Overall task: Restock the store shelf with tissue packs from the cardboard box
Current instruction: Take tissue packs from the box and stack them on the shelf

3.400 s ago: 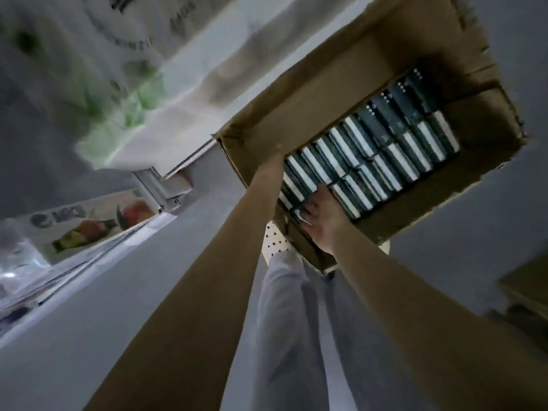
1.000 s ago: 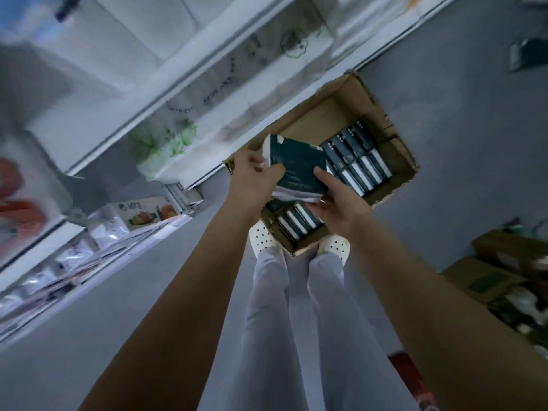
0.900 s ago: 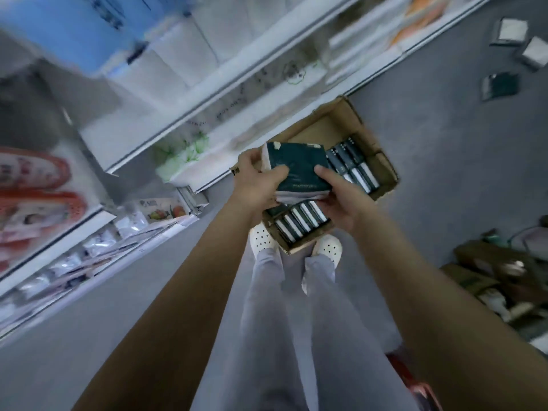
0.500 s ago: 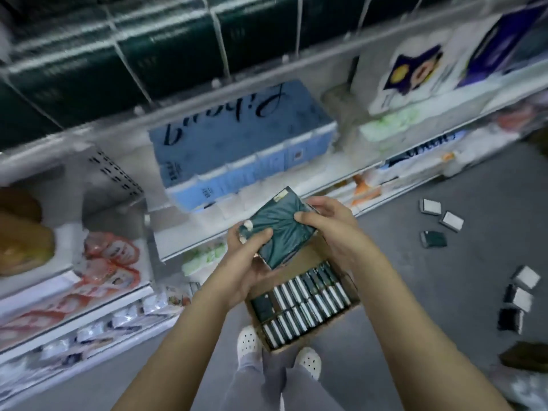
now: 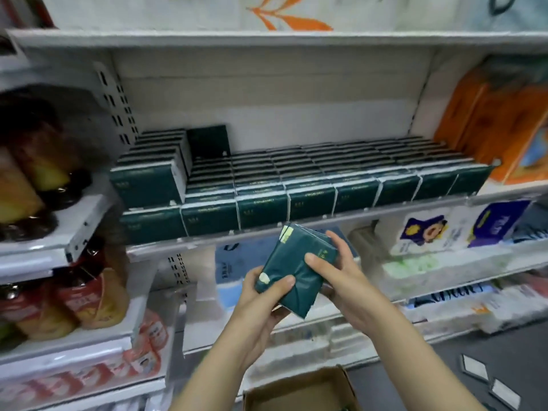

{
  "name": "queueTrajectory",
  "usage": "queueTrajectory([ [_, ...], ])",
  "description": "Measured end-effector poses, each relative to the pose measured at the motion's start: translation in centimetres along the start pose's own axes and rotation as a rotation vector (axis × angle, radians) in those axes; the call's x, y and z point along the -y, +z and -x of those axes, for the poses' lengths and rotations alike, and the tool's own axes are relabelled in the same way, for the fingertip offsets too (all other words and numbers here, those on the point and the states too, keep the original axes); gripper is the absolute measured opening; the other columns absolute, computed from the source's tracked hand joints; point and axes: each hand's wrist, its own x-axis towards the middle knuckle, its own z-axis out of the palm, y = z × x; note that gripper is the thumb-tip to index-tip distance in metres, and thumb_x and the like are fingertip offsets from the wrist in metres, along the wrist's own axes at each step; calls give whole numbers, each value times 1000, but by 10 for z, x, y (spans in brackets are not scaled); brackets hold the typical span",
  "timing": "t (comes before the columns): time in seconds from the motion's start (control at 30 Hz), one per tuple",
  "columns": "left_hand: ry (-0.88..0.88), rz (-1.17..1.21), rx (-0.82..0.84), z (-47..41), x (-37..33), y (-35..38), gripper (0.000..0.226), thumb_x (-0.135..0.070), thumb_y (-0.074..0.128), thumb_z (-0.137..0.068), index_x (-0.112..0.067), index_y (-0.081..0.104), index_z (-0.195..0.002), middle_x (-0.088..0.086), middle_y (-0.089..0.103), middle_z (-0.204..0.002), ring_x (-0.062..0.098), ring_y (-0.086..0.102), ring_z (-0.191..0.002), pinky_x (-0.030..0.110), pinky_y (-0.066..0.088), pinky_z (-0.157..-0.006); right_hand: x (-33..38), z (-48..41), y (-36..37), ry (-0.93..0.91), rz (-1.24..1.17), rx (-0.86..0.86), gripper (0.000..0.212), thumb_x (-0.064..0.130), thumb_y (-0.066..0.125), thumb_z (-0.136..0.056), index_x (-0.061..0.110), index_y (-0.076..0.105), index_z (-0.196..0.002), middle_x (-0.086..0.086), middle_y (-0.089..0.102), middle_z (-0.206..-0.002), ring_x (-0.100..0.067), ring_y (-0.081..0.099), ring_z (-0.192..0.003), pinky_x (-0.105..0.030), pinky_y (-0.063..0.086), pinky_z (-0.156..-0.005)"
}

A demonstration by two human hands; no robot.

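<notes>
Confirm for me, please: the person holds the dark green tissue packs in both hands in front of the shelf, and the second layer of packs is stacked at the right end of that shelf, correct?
Not quite. In the head view, both the left hand and the right hand do hold the dark green tissue packs in front of the shelf, but the second layer of packs is stacked at the left end, not the right.

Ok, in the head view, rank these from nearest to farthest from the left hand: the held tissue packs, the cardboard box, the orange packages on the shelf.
1. Held tissue packs: in the left hand itself, shared with the right hand.
2. Cardboard box: below, on the floor at the frame's bottom edge.
3. Orange packages: far right end of the shelf, up and away.
</notes>
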Motion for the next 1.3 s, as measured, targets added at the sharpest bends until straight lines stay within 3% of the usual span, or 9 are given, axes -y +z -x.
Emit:
queueTrajectory([
  [0.17, 94, -73, 39, 9, -22, 0, 61, -25, 77, -67, -14, 47, -119, 13, 63, -119, 22, 70, -94, 34, 57, -75, 26, 3, 19, -57, 13, -2, 66, 17, 76, -71, 18, 48, -131, -2, 71, -114, -17, 69, -102, -33, 54, -82],
  [0.33, 140, -161, 68, -5, -67, -21, 74, -61, 57, -69, -14, 52, -125, 5, 70, -113, 20, 68, -102, 38, 51, -87, 61, -13, 45, -97, 91, 89, 52, 21, 73, -70, 14, 61, -120, -8, 71, -114, -25, 68, -106, -39, 54, -88],
  [0.43, 240, -252, 32, -16, -95, -32, 51, -48, 58, -82, -21, 51, -125, -7, 72, -98, 8, 69, -88, 26, 51, -77, 77, -33, 71, -129, 129, 139, 39, 23, 69, -77, 12, 65, -114, -9, 73, -110, -25, 70, -102, -40, 54, -88],
  [0.5, 301, -256, 65, -22, -118, -37, 51, -38, 61, -80, -20, 51, -126, -2, 71, -108, 10, 69, -96, 27, 55, -82, 85, -49, 91, -153, 149, 150, 34, 26, 66, -80, 12, 66, -111, -9, 74, -105, -26, 71, -98, -39, 56, -85],
  [0.73, 454, -352, 162, -50, -202, -73, 102, -25, 79, -68, -62, 15, -138, -16, 57, -125, 15, 69, -100, 40, 58, -80, 106, -110, 145, -305, 294, 94, 55, 43, 73, -63, 17, 54, -107, -7, 74, -98, -22, 72, -87, -38, 57, -73],
  [0.83, 480, -382, 179, -66, -226, -84, 79, -7, 76, -78, -48, 38, -134, -7, 64, -117, 22, 71, -94, 41, 59, -76, 110, -131, 161, -354, 377, 101, 49, 47, 71, -68, 15, 49, -98, -3, 73, -90, -20, 69, -80, -34, 54, -66],
  [0.93, 498, -407, 143, -78, -240, -91, 59, 0, 74, -80, -33, 46, -119, -7, 72, -97, 22, 72, -89, 40, 59, -77, 113, -149, 169, -347, 388, 148, 17, 20, 63, -91, 18, 49, -100, 3, 70, -89, -11, 65, -73, -25, 49, -59],
  [1.1, 506, -287, 74, -93, -260, -99, 48, 1, 73, -79, -21, 45, -111, 4, 70, -101, 23, 73, -86, 40, 60, -71, 122, -166, 174, -309, 373, 316, 53, 16, 71, -76, 32, 54, -124, 6, 70, -113, -13, 69, -100, -23, 54, -71],
  [1.3, 514, -199, 53, -101, -278, -97, 23, -6, 61, -90, -13, 42, -100, 12, 66, -99, 25, 70, -77, 40, 58, -64, 136, -178, 181, -343, 286, 321, 47, 14, 72, -76, 18, 60, -121, -1, 73, -112, -22, 69, -104, -30, 58, -79],
])
